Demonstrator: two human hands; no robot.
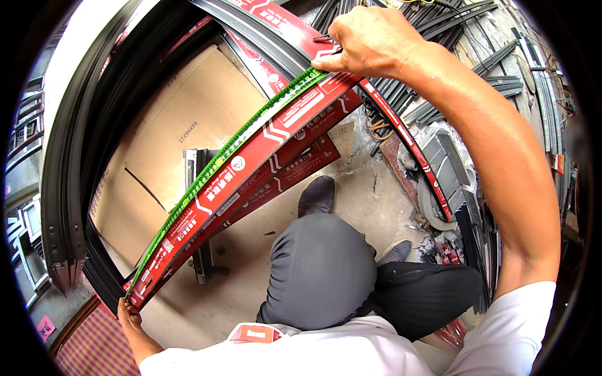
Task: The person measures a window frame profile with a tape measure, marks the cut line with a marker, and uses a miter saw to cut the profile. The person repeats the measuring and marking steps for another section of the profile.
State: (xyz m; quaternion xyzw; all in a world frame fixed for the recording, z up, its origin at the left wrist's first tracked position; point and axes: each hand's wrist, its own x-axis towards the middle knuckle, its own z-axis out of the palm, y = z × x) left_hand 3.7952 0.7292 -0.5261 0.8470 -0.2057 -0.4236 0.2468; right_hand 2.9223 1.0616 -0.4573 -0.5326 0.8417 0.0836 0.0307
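Note:
A bright green tape measure blade (213, 164) is stretched along a long frame bar (254, 164) covered in red printed protective film. At the bar's lower left end, my left hand (129, 317) is closed, its fingers pinching the tape against the corner. My right hand (375, 45) is at the bar's far right end. Its thumb presses on the other end of the tape and its remaining fingers are curled. The tape lies close along the bar's upper edge; both its tips are partly covered by my hands, and no tape case can be made out.
Black frame bars (63, 207) rise at the left. Behind the measured bar lies a cardboard sheet (150, 144). Several loose dark strips (489, 94) and grey offcuts (442, 160) are piled at the right. A metal stand leg (202, 250) is under the frame, left of my knees.

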